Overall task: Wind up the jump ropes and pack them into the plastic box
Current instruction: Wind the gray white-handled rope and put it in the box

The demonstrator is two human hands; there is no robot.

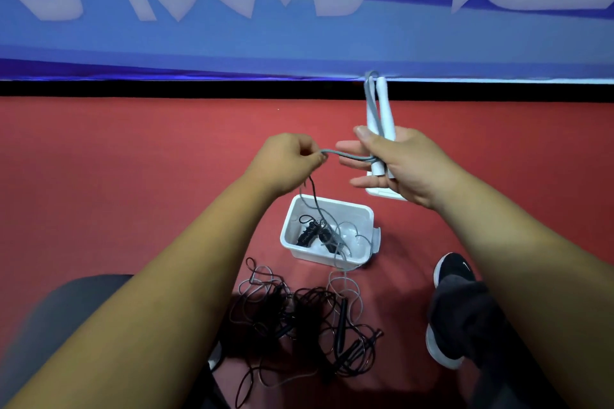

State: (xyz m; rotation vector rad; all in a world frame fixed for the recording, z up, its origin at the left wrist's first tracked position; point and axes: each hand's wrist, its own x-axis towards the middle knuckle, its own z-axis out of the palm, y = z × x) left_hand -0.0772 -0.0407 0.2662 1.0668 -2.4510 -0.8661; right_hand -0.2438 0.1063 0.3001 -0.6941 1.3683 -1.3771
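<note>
My right hand holds the two white handles of a jump rope upright, side by side, thumb across them. Its grey cord runs left from the handles to my left hand, which pinches it; the rest of the cord hangs down toward the white plastic box on the floor. A wound black jump rope lies inside the box. A tangle of black and grey ropes with a black handle lies on the floor in front of the box.
The floor is red. A blue banner with white characters runs along the back above a black strip. My right foot in a black shoe is right of the tangle. A white flat object lies behind the box, mostly hidden by my right hand.
</note>
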